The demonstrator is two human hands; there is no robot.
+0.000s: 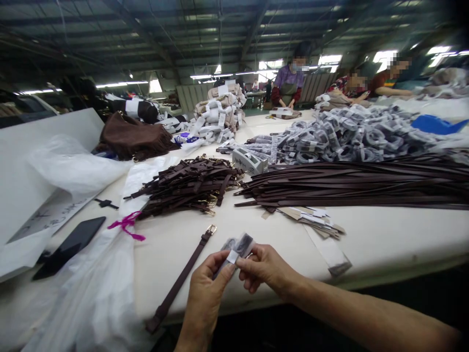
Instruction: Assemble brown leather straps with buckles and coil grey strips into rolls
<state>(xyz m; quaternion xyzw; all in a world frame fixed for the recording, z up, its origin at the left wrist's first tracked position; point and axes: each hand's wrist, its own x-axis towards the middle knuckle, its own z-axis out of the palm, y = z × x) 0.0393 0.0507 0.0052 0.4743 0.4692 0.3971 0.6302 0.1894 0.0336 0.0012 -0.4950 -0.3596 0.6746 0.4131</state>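
Both my hands meet at the near table edge, pinching one small clear packet (240,247) with a grey print and a white label. My left hand (205,293) grips its lower left part and my right hand (266,269) its right side. Just left of them a dark brown strap (183,278) with a gold buckle lies diagonally on the white table (384,239), its end over the edge. Behind it sits a heap of short brown buckled straps (190,183). A long bundle of brown belts (366,183) stretches to the right.
Paper tags (311,217) lie under the belts. A tape dispenser (249,160), a heap of wrapped grey packets (344,134), a black phone (71,244), clear plastic bags (98,288), a pink tie (126,225) and a brown fringed bag (134,137) surround them. Other people work at the far end.
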